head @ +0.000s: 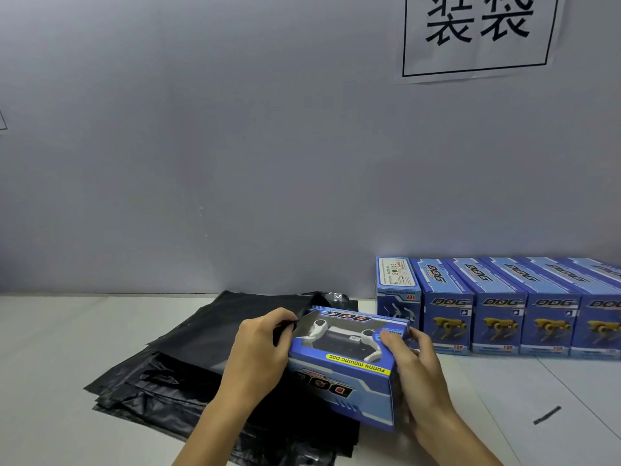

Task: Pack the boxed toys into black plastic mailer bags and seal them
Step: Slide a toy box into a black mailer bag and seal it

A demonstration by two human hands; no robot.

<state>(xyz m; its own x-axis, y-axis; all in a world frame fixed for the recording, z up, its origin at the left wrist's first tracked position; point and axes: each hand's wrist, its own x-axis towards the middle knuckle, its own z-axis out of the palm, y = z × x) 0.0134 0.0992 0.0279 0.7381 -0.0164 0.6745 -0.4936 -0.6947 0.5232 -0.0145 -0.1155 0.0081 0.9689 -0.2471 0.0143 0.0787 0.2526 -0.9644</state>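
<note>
A blue toy box (342, 375) with a clear window showing a white robot dog is held above a stack of black mailer bags (188, 368). My right hand (416, 375) grips the box's right end. My left hand (258, 351) is at the box's left end, its fingers pinching the edge of a black bag there. The box lies on its side with its printing upside down to me.
Several more blue boxed toys (497, 307) stand in a row against the wall at the back right. A white paper sign (477, 35) hangs on the grey wall. A short black strip (547, 415) lies on the white table (50, 364) at the right.
</note>
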